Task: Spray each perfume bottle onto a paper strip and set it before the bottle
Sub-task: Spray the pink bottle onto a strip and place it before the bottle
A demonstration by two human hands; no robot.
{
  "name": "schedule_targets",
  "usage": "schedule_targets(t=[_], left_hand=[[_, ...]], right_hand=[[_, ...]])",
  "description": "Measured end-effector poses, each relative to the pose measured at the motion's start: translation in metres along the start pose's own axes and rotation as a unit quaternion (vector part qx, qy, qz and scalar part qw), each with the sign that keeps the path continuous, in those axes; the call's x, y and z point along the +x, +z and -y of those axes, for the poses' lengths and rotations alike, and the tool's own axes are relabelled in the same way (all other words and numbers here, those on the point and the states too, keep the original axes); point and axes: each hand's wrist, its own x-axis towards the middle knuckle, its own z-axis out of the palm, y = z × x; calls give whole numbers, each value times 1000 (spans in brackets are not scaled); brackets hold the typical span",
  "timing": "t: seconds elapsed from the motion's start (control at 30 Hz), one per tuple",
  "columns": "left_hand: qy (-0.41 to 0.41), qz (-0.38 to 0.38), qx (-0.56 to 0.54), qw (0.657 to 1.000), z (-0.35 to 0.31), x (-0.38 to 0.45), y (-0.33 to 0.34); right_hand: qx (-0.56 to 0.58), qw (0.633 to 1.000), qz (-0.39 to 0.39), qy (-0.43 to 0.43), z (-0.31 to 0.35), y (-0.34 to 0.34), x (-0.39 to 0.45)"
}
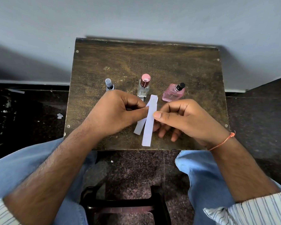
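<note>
Small wooden table [193, 75], set against a pale wall; a person sits at its near edge. Three perfume bottles stand in a row across its middle: a clear-capped bottle [109, 85] at the left, partly behind the left hand; a square glass bottle with a pink cap [143, 86] in the centre; a flat pink bottle with a black sprayer [173, 93] at the right, leaning in this wide view. No strip lies before any bottle, so the task looks to be at its start. Two white paper strips, held above the table in front of the bottles: a long strip [150, 120] running near-upright, and a shorter strip [140, 127] angled out behind it to the left. Left hand [118, 111]: fingers curled, thumb and forefinger pinching the strips at their left edge. Right hand [185, 117]: thumb pressed on the long strip's right edge, other fingers curled beneath. Both hands appear to be peeling the strips apart, likely to free one for spraying. Orange thread [221, 143] on the right wrist.
</note>
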Motion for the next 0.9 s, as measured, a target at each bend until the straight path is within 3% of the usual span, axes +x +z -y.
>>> schedule_targets(t=[0.47,0.9], left_hand=[[61,-65,41,995,-8,-5,8],[119,-43,10,992,3,-1,9]], right_hand=[[56,998,-2,-9,10,7,-4],[87,996,-29,-9,13,9,-6]])
